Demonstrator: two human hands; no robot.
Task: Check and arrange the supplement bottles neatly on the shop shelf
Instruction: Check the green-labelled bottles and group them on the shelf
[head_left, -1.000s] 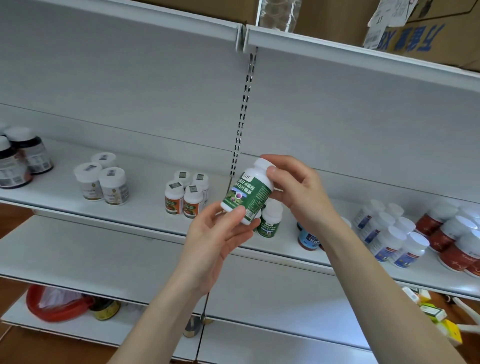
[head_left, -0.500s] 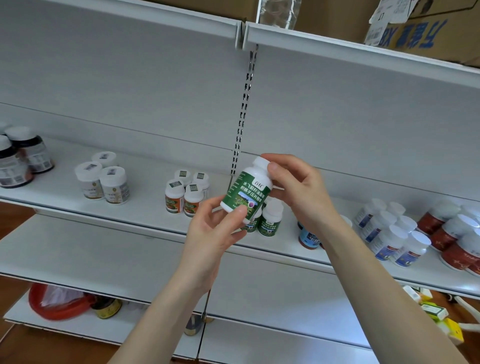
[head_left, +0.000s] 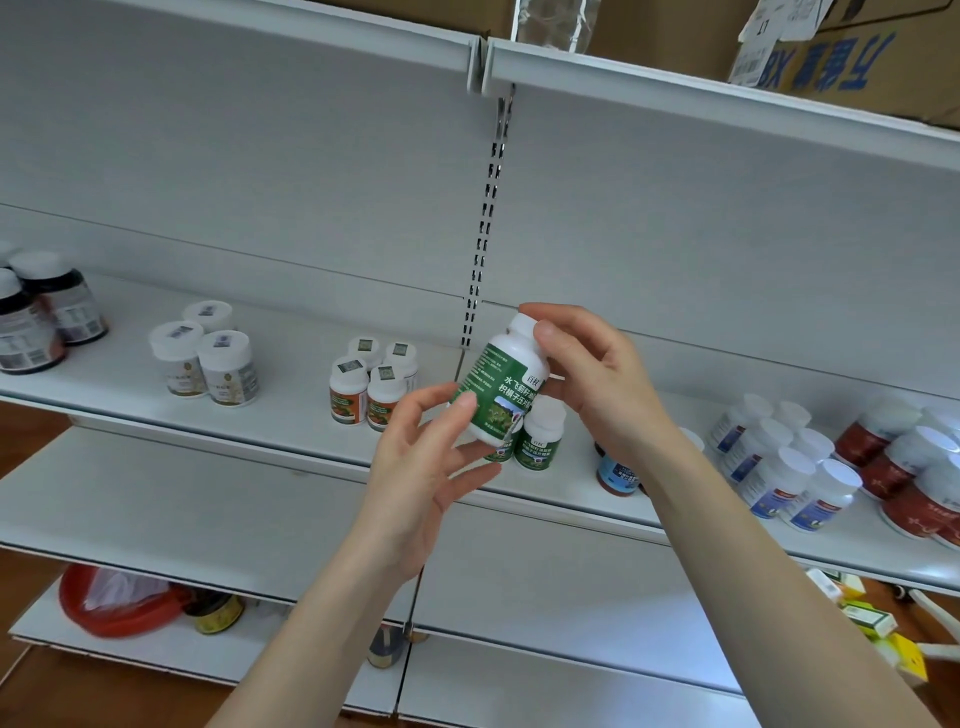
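A white bottle with a green label (head_left: 503, 391) is held tilted in front of the white shelf (head_left: 291, 415). My right hand (head_left: 592, 374) grips its white cap and shoulder. My left hand (head_left: 426, 457) supports its lower end with thumb and fingers. Behind it on the shelf stand matching green-label bottles (head_left: 543, 436), partly hidden by the held one.
On the same shelf stand dark bottles (head_left: 47, 317) at far left, beige-label jars (head_left: 208, 358), orange-label bottles (head_left: 371, 387), a blue-label bottle (head_left: 615, 470), white blue-label bottles (head_left: 779, 462) and red jars (head_left: 909, 467). Cardboard boxes (head_left: 831, 57) sit on the top shelf. A red bowl (head_left: 104, 605) lies below.
The held bottle has turned in my hands, showing more of its front label. My left fingers have shifted on its lower end. Both hands stay in nearly the same place.
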